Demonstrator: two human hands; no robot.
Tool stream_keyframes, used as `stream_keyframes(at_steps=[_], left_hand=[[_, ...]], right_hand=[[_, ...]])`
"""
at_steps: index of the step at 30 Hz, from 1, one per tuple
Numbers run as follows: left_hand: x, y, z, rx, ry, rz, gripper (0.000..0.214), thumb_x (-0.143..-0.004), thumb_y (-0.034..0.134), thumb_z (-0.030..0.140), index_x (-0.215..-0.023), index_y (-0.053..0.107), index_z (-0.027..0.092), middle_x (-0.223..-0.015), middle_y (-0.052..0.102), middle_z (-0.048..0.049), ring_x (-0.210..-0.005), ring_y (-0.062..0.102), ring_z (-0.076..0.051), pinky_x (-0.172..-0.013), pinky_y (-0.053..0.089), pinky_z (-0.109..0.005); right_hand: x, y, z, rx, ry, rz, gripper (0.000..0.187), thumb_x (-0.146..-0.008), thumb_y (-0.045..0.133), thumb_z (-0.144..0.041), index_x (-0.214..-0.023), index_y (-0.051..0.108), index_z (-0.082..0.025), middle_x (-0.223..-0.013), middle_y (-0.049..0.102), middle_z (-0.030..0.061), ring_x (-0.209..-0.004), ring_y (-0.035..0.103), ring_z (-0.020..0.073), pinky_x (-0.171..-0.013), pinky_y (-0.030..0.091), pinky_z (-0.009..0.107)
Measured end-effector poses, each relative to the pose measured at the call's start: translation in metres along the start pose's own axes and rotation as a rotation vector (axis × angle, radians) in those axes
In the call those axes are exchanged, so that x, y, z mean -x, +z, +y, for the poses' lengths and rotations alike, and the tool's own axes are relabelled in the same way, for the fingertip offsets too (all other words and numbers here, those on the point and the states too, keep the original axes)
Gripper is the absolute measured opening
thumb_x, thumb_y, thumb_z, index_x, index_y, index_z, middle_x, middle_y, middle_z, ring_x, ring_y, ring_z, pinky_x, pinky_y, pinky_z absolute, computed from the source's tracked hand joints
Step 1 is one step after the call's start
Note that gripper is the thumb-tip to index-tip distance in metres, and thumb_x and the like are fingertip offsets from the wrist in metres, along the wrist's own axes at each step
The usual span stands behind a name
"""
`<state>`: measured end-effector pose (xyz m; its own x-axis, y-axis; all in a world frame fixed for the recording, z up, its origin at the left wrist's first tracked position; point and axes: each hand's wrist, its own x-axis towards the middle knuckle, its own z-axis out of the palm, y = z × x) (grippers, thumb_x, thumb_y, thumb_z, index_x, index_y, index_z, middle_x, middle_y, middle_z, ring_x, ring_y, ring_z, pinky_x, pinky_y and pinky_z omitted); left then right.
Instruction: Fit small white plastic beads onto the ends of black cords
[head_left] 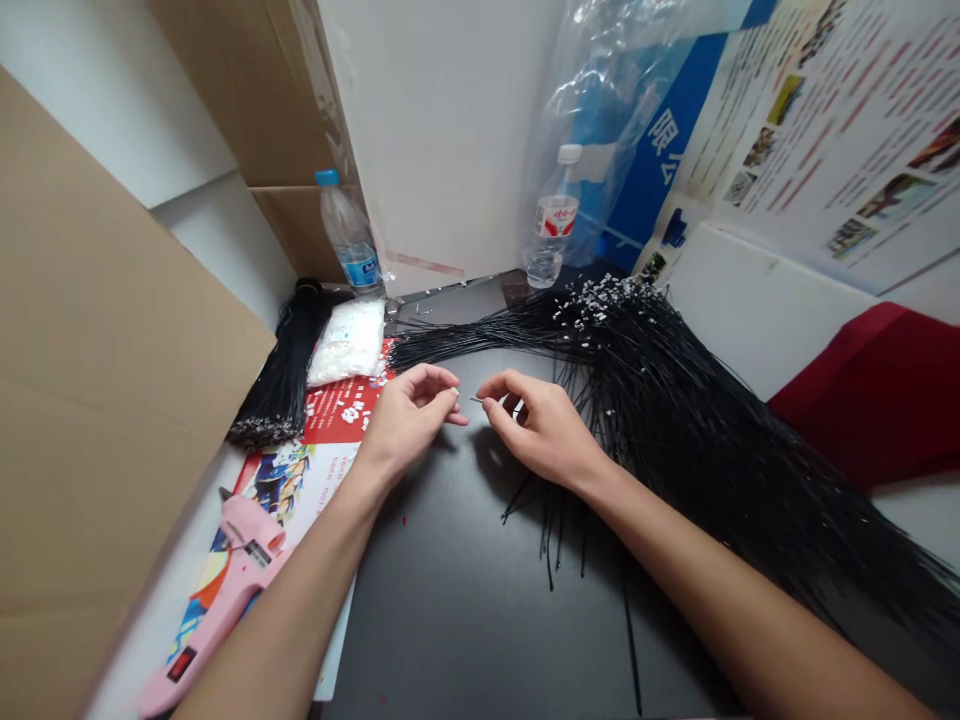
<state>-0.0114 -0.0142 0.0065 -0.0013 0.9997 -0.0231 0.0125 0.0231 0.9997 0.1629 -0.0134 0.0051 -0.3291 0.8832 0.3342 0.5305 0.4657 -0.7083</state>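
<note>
My left hand (411, 415) pinches a tiny white bead (454, 393) between thumb and fingertips. My right hand (538, 428) holds a thin black wire (484, 400) in its fingertips, with the wire's end pointing toward the bead. The two hands are close but apart. A big loose bundle of black wires (675, 430) spreads over the dark tabletop (450, 610) behind and under my right hand, with white beads (592, 305) on its far ends. A tighter black wire bundle (283, 375) lies beyond my left hand.
A bag of white beads (346, 342) lies on a printed flyer (337, 415). A pink hot glue gun (225, 610) sits under my left forearm. Two water bottles (349, 235) (553, 215) stand at the back. A cardboard sheet (112, 400) rises at left, a red cloth (870, 390) at right.
</note>
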Motion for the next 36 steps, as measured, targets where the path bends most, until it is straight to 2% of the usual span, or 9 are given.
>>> stream_keyframes(at_steps=[2,6,14,19,23,26,36], left_hand=[[0.0004,0.0004,0.0003,-0.006,-0.004,-0.006,0.019,-0.072,0.069,0.023,-0.088,0.067,0.014,-0.073,0.066,0.0009,-0.062,0.068,-0.014,-0.063,0.056,-0.028],[0.0011,0.0014,0.0023,-0.004,0.002,0.012,0.016,-0.071,0.073,0.025,-0.08,0.068,0.013,-0.076,0.069,-0.0015,-0.063,0.069,-0.014,-0.066,0.057,-0.028],[0.0026,0.0015,0.0038,0.113,-0.055,-0.019,0.023,-0.066,0.082,0.027,-0.08,0.069,0.014,-0.078,0.07,-0.0007,-0.066,0.067,-0.013,-0.072,0.055,-0.028],[0.0032,0.001,0.0033,0.129,-0.036,-0.019,0.019,-0.066,0.083,0.025,-0.079,0.072,0.015,-0.076,0.068,0.0011,-0.064,0.06,-0.009,-0.066,0.051,-0.024],[0.0026,0.0001,0.0012,0.225,-0.111,-0.05,0.021,-0.066,0.083,0.023,-0.085,0.076,0.016,-0.084,0.072,-0.0013,-0.071,0.065,-0.011,-0.075,0.054,-0.027],[0.0024,-0.0007,-0.0001,0.266,-0.165,-0.07,0.023,-0.065,0.084,0.021,-0.086,0.077,0.015,-0.082,0.073,-0.0031,-0.076,0.069,-0.015,-0.082,0.056,-0.032],[0.0033,0.0004,0.0021,0.237,-0.201,-0.115,0.024,-0.064,0.087,0.024,-0.083,0.078,0.013,-0.087,0.076,-0.0065,-0.074,0.07,-0.015,-0.082,0.059,-0.033]], right_hand=[[0.0008,-0.0001,0.0002,0.002,-0.016,-0.006,0.009,-0.089,0.058,-0.017,-0.087,0.067,-0.016,-0.08,0.071,0.0014,-0.065,0.059,0.0103,-0.06,0.042,0.022],[0.0022,-0.0016,-0.0002,0.023,-0.048,0.002,0.008,-0.088,0.061,-0.018,-0.084,0.068,-0.017,-0.079,0.07,0.001,-0.067,0.059,0.0104,-0.062,0.042,0.022],[0.003,-0.0019,0.0003,0.041,-0.048,0.025,0.007,-0.087,0.063,-0.018,-0.082,0.068,-0.017,-0.077,0.069,0.0005,-0.063,0.057,0.0093,-0.062,0.042,0.022],[0.003,-0.0016,0.0001,0.04,-0.056,0.035,0.007,-0.087,0.063,-0.017,-0.082,0.068,-0.017,-0.076,0.069,0.0004,-0.063,0.057,0.0095,-0.062,0.043,0.022],[0.0032,-0.0015,-0.0004,0.022,-0.056,0.037,0.008,-0.087,0.062,-0.017,-0.082,0.068,-0.017,-0.075,0.069,0.0006,-0.063,0.058,0.0097,-0.061,0.044,0.022],[0.0032,-0.0019,-0.001,0.01,-0.045,0.051,0.009,-0.087,0.062,-0.018,-0.081,0.068,-0.017,-0.075,0.07,0.0007,-0.063,0.058,0.0098,-0.062,0.044,0.022],[0.0024,-0.0045,-0.0032,-0.034,-0.009,0.052,0.012,-0.085,0.06,-0.019,-0.078,0.07,-0.017,-0.071,0.069,0.0006,-0.06,0.057,0.0098,-0.058,0.043,0.022]])
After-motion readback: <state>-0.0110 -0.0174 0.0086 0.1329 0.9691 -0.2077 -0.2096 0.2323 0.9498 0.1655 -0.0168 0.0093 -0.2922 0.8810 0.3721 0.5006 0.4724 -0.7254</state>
